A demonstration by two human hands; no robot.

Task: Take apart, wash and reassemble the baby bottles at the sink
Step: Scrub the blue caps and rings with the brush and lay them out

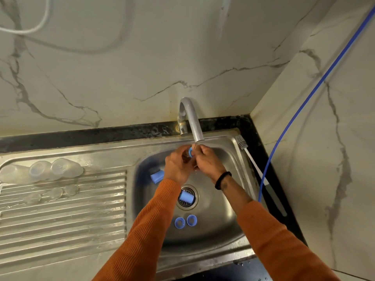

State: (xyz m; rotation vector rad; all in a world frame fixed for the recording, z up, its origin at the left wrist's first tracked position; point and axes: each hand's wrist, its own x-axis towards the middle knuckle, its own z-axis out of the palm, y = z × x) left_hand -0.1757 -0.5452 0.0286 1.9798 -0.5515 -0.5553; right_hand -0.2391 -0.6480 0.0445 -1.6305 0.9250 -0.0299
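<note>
While both hands meet under tap (191, 120), left hand (177, 165) and right hand (207, 160) pinch blue ring (190, 152) btwn curled fingers. Sink (229, 218) holds 2 blue caps (157, 176) (185, 196), one on drain, plus 2 rings (179, 222) (192, 220). Clear bottles (60, 169) lie on drainboard, outlines blurry. Brush (246, 151) rests on right rim. Can't tell if a teat sits in the held ring.

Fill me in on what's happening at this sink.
A person is washing baby bottle parts. Both hands, the left hand and right hand, hold a blue ring under the tap. Two blue caps and two more blue rings lie in the sink basin. Clear bottles lie on the draining board, and a bottle brush rests on the sink's right edge.
</note>
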